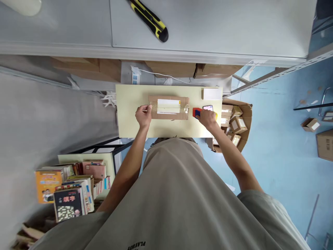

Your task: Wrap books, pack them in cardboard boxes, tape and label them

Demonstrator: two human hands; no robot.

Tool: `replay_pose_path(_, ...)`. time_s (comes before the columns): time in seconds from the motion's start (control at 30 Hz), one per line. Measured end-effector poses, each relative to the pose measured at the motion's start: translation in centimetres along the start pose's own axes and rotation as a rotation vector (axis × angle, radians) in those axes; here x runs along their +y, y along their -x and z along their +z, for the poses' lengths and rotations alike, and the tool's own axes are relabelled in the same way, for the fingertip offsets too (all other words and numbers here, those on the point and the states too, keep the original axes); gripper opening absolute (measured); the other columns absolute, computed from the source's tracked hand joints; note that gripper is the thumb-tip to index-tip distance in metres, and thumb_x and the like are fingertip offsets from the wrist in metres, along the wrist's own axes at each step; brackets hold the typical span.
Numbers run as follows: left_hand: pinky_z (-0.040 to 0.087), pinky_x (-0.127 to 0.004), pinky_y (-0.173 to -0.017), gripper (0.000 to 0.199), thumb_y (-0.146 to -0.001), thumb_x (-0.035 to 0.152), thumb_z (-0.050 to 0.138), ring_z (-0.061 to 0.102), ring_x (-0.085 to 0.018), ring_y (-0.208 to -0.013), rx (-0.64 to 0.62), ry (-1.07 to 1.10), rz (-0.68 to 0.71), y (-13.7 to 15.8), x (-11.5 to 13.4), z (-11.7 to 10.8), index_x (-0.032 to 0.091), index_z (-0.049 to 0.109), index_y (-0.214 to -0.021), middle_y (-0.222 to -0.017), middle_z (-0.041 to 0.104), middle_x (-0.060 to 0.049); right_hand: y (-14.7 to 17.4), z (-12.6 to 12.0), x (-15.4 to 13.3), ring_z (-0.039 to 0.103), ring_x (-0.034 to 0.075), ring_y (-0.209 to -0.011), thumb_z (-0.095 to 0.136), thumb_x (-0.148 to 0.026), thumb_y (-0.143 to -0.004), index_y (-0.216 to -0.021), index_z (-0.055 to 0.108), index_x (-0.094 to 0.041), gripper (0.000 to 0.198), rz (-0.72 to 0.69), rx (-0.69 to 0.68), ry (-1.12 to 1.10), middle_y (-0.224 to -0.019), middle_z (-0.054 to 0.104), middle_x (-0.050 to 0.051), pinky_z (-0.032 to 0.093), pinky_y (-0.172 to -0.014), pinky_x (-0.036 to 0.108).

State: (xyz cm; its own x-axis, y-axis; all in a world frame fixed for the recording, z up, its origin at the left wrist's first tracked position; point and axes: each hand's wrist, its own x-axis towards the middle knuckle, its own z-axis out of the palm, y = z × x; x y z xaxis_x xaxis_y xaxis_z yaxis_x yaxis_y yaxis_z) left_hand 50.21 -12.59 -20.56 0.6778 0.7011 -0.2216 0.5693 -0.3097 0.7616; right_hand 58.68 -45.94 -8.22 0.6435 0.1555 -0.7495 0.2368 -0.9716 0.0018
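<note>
A brown cardboard box (170,116) with a white label (168,106) lies flat on the pale yellow table (132,128). Shiny clear tape runs along its top and over both ends. At the box's left end is my left hand (144,115), its thumb against the taped edge and its fingers curled. My right hand (207,119) is wrapped round a red and blue tape dispenser (196,112), just right of the box and apart from it. Part of the dispenser is hidden under the hand. A phone (207,108) with a lit screen lies just beyond that hand.
A small white box (212,94) sits at the table's far right corner. Above, a grey shelf (208,31) holds a yellow and black box cutter (151,21). To the right, a large carton (246,133) contains several small parcels. Stacked books (70,194) stand at lower left.
</note>
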Motion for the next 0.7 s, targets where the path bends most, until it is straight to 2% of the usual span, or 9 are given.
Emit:
replay_pose_path(0.1,0.064,-0.04,-0.105,0.021,-0.1,0.043,0.079,0.078,-0.027,-0.106,-0.009,-0.032,-0.007,0.3,0.7,-0.2,0.022,0.074,-0.101,-0.108,0.081,-0.01,1.8,-0.7,2.3,0.082,0.043,-0.123,0.053,-0.049,-0.122,-0.141,0.073,-0.003,0.054,0.122,0.106,-0.095,-0.132,0.083,0.035,0.057,-0.091,0.041)
replay_pose_path(0.17,0.061,-0.049,-0.117,0.027,-0.101,0.048,0.081,0.078,-0.032,-0.118,0.053,-0.057,0.067,1.1,2.3,-0.1,0.022,0.076,-0.11,-0.119,0.08,-0.015,3.5,-2.1,4.1,0.083,0.044,-0.118,0.051,-0.058,-0.121,-0.137,0.073,-0.006,0.059,0.098,0.197,-0.209,-0.126,0.084,0.033,0.056,-0.088,0.041)
replay_pose_path(0.23,0.054,-0.057,-0.129,0.038,-0.107,0.054,0.077,0.073,-0.037,-0.135,0.111,-0.039,0.245,2.7,5.2,0.2,0.022,0.076,-0.126,-0.136,0.078,-0.02,5.3,-4.2,5.3,0.082,0.043,-0.11,0.047,-0.063,-0.12,-0.136,0.072,-0.011,0.06,0.038,0.3,-0.356,-0.12,0.085,0.029,0.057,-0.086,0.042)
replay_pose_path(0.27,0.054,-0.057,-0.13,0.043,-0.112,0.058,0.071,0.072,-0.037,-0.139,0.089,0.003,0.361,3.6,7.2,0.4,0.022,0.075,-0.135,-0.141,0.077,-0.021,6.1,-5.3,5.5,0.082,0.042,-0.106,0.047,-0.064,-0.119,-0.137,0.07,-0.012,0.06,0.002,0.354,-0.425,-0.119,0.085,0.027,0.057,-0.085,0.043)
replay_pose_path(0.4,0.054,-0.055,-0.135,0.053,-0.122,0.067,0.05,0.066,-0.034,-0.156,-0.121,0.147,0.811,6.8,16.7,1.7,0.032,0.07,-0.158,-0.157,0.073,-0.015,7.9,-11.0,4.0,0.077,0.042,-0.112,0.044,-0.059,-0.116,-0.159,0.057,-0.018,0.061,-0.114,0.578,-0.493,-0.129,0.082,0.023,0.061,-0.092,0.048)
replay_pose_path(0.5,0.048,-0.058,-0.142,0.06,-0.125,0.067,0.036,0.059,-0.034,-0.167,-0.226,0.214,1.043,6.8,23.2,3.4,0.038,0.058,-0.173,-0.171,0.067,-0.01,7.1,-15.7,1.5,0.072,0.047,-0.129,0.037,-0.056,-0.119,-0.17,0.048,-0.017,0.066,-0.152,0.708,-0.317,-0.141,0.076,0.027,0.059,-0.107,0.057)
replay_pose_path(0.57,0.044,-0.06,-0.145,0.064,-0.126,0.066,0.025,0.053,-0.034,-0.172,-0.266,0.237,1.132,6.0,26.1,4.7,0.041,0.05,-0.18,-0.179,0.061,-0.005,5.3,-18.6,-0.1,0.066,0.05,-0.142,0.032,-0.054,-0.12,-0.172,0.047,-0.013,0.068,-0.166,0.764,-0.173,-0.15,0.071,0.03,0.054,-0.118,0.063)
replay_pose_path(0.63,0.043,-0.061,-0.145,0.066,-0.127,0.065,0.018,0.05,-0.033,-0.175,-0.284,0.242,1.163,5.2,27.4,5.5,0.042,0.045,-0.183,-0.184,0.056,-0.002,2.9,-20.9,-1.2,0.059,0.051,-0.152,0.031,-0.053,-0.121,-0.174,0.046,-0.012,0.069,-0.161,0.794,-0.091,-0.157,0.067,0.03,0.046,-0.127,0.067)
replay_pose_path(0.7,0.045,-0.06,-0.144,0.065,-0.127,0.064,0.019,0.053,-0.031,-0.174,-0.294,0.231,1.135,4.7,26.8,5.7,0.042,0.046,-0.182,-0.184,0.057,-0.002,0.5,-22.5,-1.8,0.052,0.051,-0.158,0.033,-0.053,-0.121,-0.179,0.043,-0.011,0.072,-0.158,0.793,-0.062,-0.163,0.063,0.03,0.041,-0.132,0.07)
